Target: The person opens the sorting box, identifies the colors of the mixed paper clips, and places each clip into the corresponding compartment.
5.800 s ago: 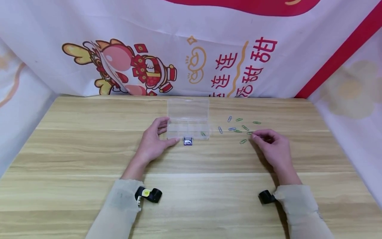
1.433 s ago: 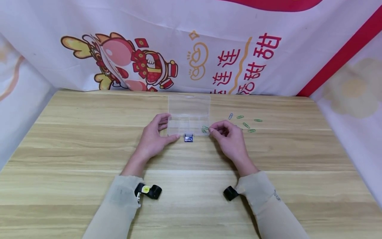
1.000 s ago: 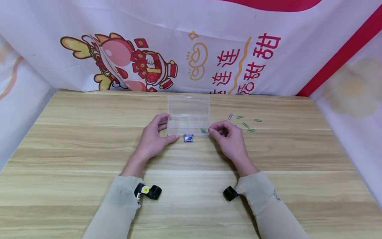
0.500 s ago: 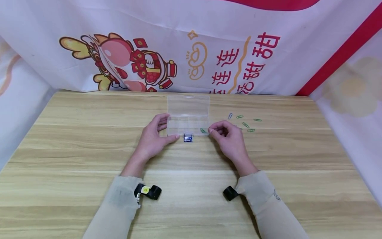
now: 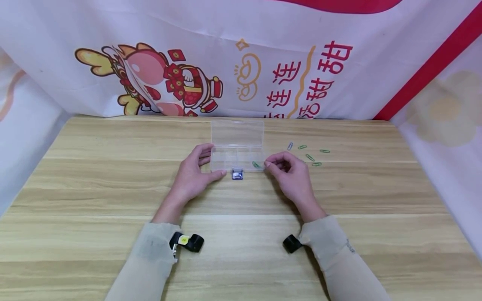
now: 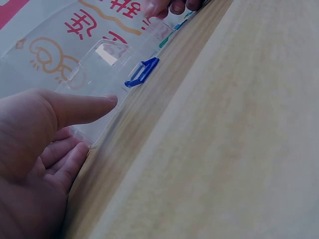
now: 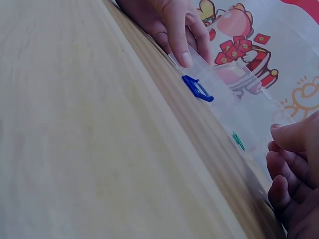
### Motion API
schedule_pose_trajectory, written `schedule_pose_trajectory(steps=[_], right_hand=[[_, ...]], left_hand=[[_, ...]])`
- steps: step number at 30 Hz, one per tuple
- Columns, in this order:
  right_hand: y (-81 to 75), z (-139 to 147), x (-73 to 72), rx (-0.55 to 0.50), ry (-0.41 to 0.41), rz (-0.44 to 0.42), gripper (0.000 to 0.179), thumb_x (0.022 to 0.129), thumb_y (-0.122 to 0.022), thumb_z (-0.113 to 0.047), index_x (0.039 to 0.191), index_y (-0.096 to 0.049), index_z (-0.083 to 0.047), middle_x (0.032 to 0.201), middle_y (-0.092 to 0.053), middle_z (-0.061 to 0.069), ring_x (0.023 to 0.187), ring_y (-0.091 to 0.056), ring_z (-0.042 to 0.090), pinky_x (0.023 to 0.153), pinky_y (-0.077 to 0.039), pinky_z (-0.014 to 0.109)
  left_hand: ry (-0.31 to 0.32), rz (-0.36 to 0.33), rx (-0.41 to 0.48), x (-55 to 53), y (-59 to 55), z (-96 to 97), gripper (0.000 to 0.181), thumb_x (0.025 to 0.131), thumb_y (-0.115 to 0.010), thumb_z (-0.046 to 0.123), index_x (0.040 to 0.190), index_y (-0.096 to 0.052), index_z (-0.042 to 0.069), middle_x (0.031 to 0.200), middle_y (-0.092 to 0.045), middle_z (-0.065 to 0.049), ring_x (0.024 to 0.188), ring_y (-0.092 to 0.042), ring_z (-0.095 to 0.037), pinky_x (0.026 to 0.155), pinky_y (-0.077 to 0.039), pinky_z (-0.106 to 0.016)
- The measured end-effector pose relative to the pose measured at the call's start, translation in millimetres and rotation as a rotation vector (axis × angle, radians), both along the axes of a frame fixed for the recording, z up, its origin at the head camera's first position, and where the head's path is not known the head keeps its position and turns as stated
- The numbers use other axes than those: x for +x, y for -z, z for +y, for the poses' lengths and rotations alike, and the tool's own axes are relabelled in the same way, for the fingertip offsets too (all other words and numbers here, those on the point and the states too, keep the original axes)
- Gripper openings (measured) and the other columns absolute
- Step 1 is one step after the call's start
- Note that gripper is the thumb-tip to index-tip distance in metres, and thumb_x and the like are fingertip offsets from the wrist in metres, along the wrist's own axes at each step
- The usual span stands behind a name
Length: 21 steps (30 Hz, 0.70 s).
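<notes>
A clear plastic compartment box (image 5: 230,158) with its lid (image 5: 237,133) raised stands toward the back of the table. My left hand (image 5: 193,170) grips its left end, thumb along the front edge and fingers around the side. A blue latch (image 5: 237,174) hangs at the front, plain in both wrist views. Green paper clips (image 5: 255,164) lie overlapping in the box's front right compartment. My right hand (image 5: 289,169) is at the box's right end, fingers loosely curled, thumb and index fingertips right by the wall with no clip showing between them.
Loose green paper clips (image 5: 310,157) and a blue paper clip (image 5: 290,146) lie on the wooden table (image 5: 241,255) right of the box. My right hand hides part of that area. A printed cloth (image 5: 241,25) hangs behind the table.
My right hand has come left from the loose clips to the box. The green clip it held at the wall now lies inside. My left hand has stayed on the box.
</notes>
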State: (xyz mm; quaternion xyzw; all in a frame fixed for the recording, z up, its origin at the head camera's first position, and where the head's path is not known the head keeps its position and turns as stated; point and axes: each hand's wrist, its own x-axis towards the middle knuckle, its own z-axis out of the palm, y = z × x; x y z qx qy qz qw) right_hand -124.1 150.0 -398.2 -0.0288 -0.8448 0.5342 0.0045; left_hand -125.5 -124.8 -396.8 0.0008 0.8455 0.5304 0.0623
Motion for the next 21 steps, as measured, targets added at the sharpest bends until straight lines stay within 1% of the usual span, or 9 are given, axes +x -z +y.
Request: schedule_pose_trajectory(steps=[2, 6, 11, 17, 19, 21], right_hand=[[0.7, 6, 1.4, -0.001, 0.008, 0.015, 0.014, 0.101, -0.077, -0.025, 0.111, -0.076, -0.015, 0.111, -0.073, 0.004, 0.097, -0.062, 0.021, 0.079, -0.054, 0.024], [0.4, 26, 4.9, 0.024, 0.055, 0.006, 0.017, 0.1, -0.078, -0.027, 0.113, -0.076, -0.015, 0.11, -0.073, 0.002, 0.095, -0.062, 0.019, 0.075, -0.055, 0.021], [-0.8, 63, 7.5, 0.027, 0.164, -0.008, 0.024, 0.1, -0.079, -0.029, 0.117, -0.076, -0.013, 0.105, -0.071, -0.003, 0.089, -0.063, 0.014, 0.067, -0.056, 0.019], [-0.6, 108, 10.0, 0.006, 0.312, -0.03, 0.022, 0.099, -0.08, -0.034, 0.113, -0.077, -0.018, 0.098, -0.069, -0.017, 0.087, -0.06, 0.008, 0.064, -0.053, 0.016], [-0.5, 117, 9.9, 0.015, 0.345, -0.026, 0.021, 0.099, -0.08, -0.036, 0.111, -0.078, -0.02, 0.096, -0.069, -0.017, 0.087, -0.059, 0.008, 0.063, -0.052, 0.015], [-0.5, 123, 9.2, 0.026, 0.358, -0.027, 0.022, 0.099, -0.079, -0.038, 0.112, -0.078, -0.02, 0.097, -0.069, -0.017, 0.088, -0.059, 0.008, 0.063, -0.053, 0.015]], left_hand=[[-0.001, -0.004, 0.004, 0.2, 0.6, 0.2, 0.082, 0.092, -0.088, 0.018, 0.161, -0.044, 0.016, 0.162, -0.052, -0.013, 0.149, -0.054, -0.033, 0.128, -0.045, -0.047], [-0.003, -0.007, 0.009, 0.2, 1.6, 0.7, 0.082, 0.092, -0.088, 0.018, 0.161, -0.045, 0.016, 0.162, -0.052, -0.012, 0.149, -0.053, -0.033, 0.128, -0.045, -0.047], [0.0, -0.003, 0.014, 0.1, 1.8, 1.4, 0.082, 0.092, -0.088, 0.017, 0.161, -0.045, 0.016, 0.162, -0.052, -0.013, 0.149, -0.053, -0.033, 0.128, -0.045, -0.047], [0.0, -0.004, 0.006, 0.3, 1.3, 1.6, 0.081, 0.092, -0.088, 0.018, 0.161, -0.045, 0.016, 0.161, -0.052, -0.013, 0.149, -0.054, -0.033, 0.128, -0.045, -0.046], [0.0, 0.001, 0.002, 0.2, 0.9, 1.2, 0.081, 0.092, -0.088, 0.018, 0.161, -0.045, 0.015, 0.161, -0.053, -0.013, 0.149, -0.054, -0.034, 0.128, -0.046, -0.047], [-0.002, 0.004, 0.001, 0.1, 0.5, 0.8, 0.082, 0.091, -0.088, 0.017, 0.161, -0.045, 0.015, 0.161, -0.053, -0.014, 0.148, -0.054, -0.034, 0.128, -0.046, -0.047]])
